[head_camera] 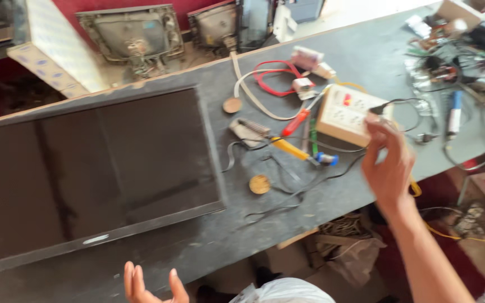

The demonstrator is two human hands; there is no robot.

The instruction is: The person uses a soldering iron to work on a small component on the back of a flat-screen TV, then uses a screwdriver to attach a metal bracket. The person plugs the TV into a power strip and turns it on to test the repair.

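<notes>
Head camera, looking steeply down, close over grey workbench [321,207]

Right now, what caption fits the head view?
Right hand at a black plug on a beige socket box; flat screen beside tools.

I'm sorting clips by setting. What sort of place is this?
Probably an electronics repair workshop. A flat screen panel lies face up on the grey workbench, old tube sets sit behind it, and the right hand reaches a socket box among screwdrivers and loose wires.
</notes>
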